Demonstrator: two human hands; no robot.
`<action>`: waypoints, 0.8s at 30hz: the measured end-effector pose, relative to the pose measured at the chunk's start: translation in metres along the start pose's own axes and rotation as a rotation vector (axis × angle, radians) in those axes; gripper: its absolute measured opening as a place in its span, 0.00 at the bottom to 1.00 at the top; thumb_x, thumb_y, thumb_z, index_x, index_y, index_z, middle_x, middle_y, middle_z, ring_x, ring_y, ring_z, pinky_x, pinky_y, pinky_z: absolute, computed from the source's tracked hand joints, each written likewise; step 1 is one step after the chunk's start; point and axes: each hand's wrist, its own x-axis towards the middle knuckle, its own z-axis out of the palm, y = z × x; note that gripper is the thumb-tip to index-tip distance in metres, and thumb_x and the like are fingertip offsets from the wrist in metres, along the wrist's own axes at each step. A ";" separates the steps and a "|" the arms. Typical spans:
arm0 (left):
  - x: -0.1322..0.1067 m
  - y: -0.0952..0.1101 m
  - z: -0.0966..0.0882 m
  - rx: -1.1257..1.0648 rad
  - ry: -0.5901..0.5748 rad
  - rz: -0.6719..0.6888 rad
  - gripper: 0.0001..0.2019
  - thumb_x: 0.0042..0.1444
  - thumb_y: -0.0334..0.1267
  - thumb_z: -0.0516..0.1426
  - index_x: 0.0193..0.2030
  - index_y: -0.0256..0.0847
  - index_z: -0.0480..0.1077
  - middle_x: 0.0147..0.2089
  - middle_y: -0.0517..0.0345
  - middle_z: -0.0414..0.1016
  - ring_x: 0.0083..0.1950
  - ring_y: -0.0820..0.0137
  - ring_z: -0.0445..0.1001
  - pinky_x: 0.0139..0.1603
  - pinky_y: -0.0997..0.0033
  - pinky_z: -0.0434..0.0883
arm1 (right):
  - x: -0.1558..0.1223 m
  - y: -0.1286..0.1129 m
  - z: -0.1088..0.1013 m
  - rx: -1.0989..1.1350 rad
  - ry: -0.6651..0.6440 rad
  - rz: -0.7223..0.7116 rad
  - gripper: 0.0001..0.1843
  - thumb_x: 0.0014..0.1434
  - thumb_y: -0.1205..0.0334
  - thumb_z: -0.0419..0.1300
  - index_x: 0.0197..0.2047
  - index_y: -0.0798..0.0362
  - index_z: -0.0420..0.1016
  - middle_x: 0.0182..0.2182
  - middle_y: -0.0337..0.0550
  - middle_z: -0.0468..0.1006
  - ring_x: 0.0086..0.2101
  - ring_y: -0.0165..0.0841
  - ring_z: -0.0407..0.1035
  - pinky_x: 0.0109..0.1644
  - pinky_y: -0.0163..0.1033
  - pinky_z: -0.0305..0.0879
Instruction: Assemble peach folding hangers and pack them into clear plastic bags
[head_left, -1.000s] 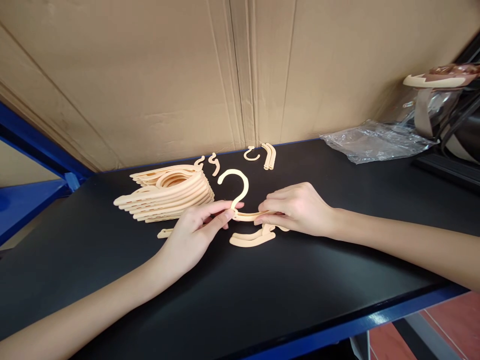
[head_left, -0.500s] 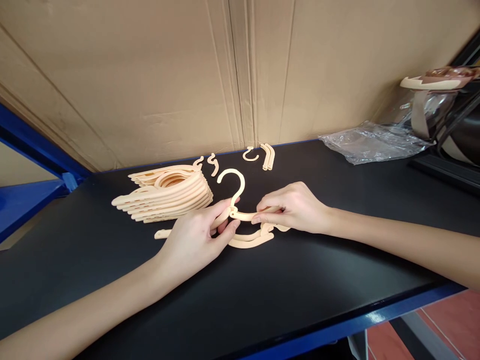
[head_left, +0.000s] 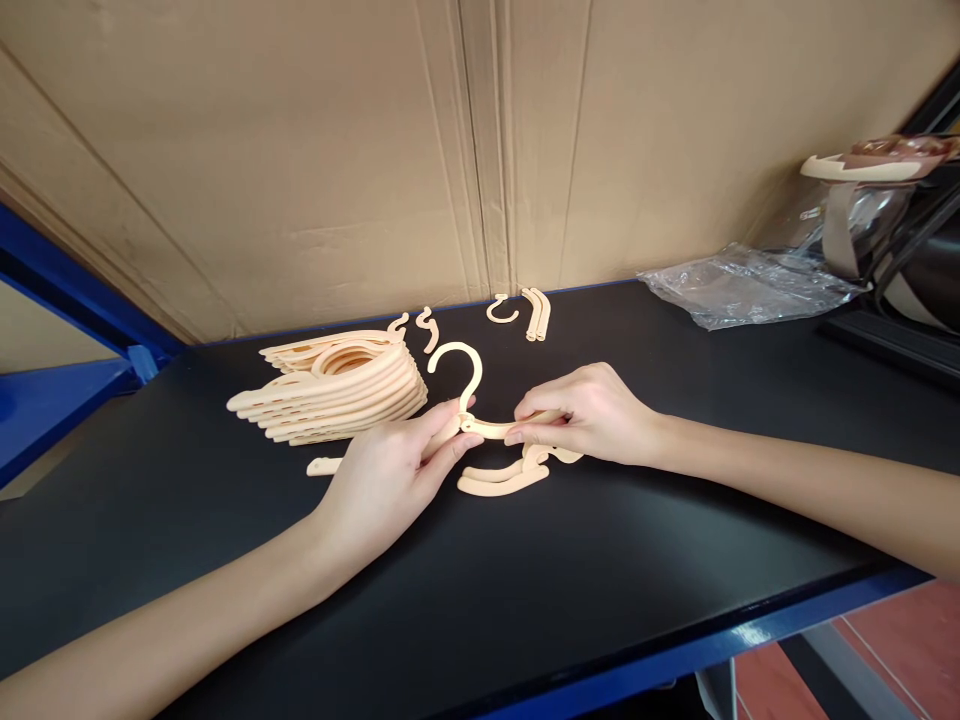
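One hanger [head_left: 469, 398], centre, over the worktop [head_left: 600, 560]: hook and arms seemingly joined; left hand [head_left: 394, 455] pinches one arm by the joint, right hand [head_left: 583, 405] the other. Nine o'clock: stacked hangers [head_left: 345, 395], apparently finished. One o'clock: loose hook [head_left: 504, 319] and spare arms [head_left: 535, 312] lie unjoined.

We see our hanger [head_left: 478, 376] plain cream | stacked hangers [head_left: 341, 400] matching cream | tabletop [head_left: 525, 580] black | table edge [head_left: 705, 648] blue | cardboard [head_left: 300, 170] tan, line-creased | floor [head_left: 915, 620] red, pale-lined
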 end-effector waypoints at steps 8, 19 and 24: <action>-0.002 -0.003 0.001 0.094 0.056 0.078 0.18 0.66 0.48 0.49 0.50 0.39 0.73 0.18 0.69 0.57 0.18 0.75 0.58 0.22 0.78 0.55 | 0.001 -0.001 -0.001 0.071 -0.045 0.032 0.20 0.62 0.47 0.58 0.27 0.53 0.76 0.16 0.31 0.68 0.19 0.22 0.57 0.25 0.30 0.50; -0.002 -0.001 0.001 0.163 0.055 0.124 0.18 0.67 0.47 0.48 0.46 0.38 0.73 0.17 0.67 0.60 0.17 0.75 0.61 0.21 0.77 0.54 | 0.002 -0.001 -0.003 0.121 -0.116 0.098 0.22 0.61 0.44 0.58 0.27 0.52 0.78 0.15 0.30 0.64 0.19 0.23 0.52 0.25 0.31 0.50; 0.000 -0.001 0.000 0.207 0.080 0.162 0.18 0.67 0.47 0.47 0.44 0.39 0.74 0.17 0.67 0.60 0.18 0.76 0.61 0.21 0.77 0.54 | 0.003 -0.002 -0.005 0.189 -0.136 0.140 0.22 0.60 0.43 0.58 0.27 0.52 0.78 0.14 0.30 0.62 0.18 0.22 0.52 0.24 0.31 0.48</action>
